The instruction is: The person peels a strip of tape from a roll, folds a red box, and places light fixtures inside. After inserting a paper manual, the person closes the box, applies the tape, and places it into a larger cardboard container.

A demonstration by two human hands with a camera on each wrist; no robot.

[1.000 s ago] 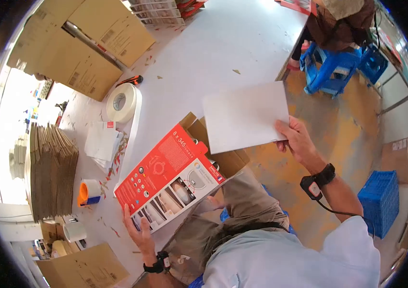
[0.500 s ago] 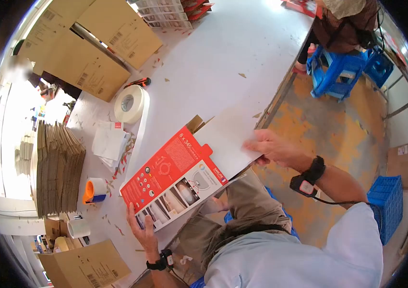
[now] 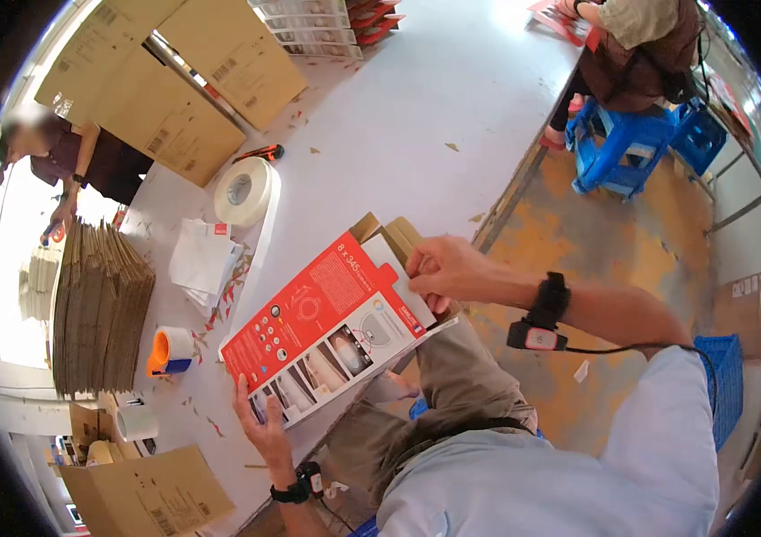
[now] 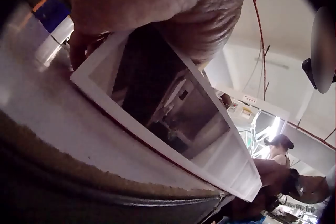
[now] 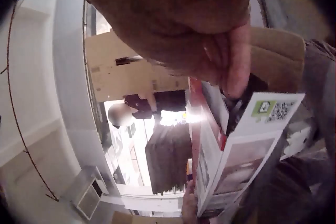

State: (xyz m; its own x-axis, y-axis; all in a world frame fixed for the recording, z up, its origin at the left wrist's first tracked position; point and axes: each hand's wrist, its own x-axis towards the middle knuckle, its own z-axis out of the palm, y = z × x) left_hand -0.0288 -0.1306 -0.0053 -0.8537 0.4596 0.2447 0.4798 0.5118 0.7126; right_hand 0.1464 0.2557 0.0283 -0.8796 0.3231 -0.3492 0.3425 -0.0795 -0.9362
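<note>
A red and white printed carton (image 3: 322, 322) slants over the table's front edge, its brown-lined end open toward my right hand. My left hand (image 3: 266, 436) grips the carton's lower left end, thumb on the printed face; the left wrist view shows the palm over its pale side (image 4: 239, 176) with a dark picture. My right hand (image 3: 452, 271) is at the open end, fingers bent down at the mouth, where a strip of flat white panel (image 3: 385, 251) shows inside. In the right wrist view a fingertip dips behind the flap with a QR code (image 5: 281, 109). I cannot tell whether those fingers pinch the panel.
Left of the carton are a tape roll (image 3: 243, 192), white papers (image 3: 200, 261), an orange-blue tape roll (image 3: 170, 351) and stacked flat cardboard (image 3: 101, 309). Large cartons (image 3: 157, 107) and a cutter (image 3: 260, 153) lie beyond. One person (image 3: 98, 152) stands left; another (image 3: 649, 54) sits far right.
The white panel has gone from above the carton down into its open end. My right hand has moved left to the mouth; my left hand keeps its hold. A person has appeared at left.
</note>
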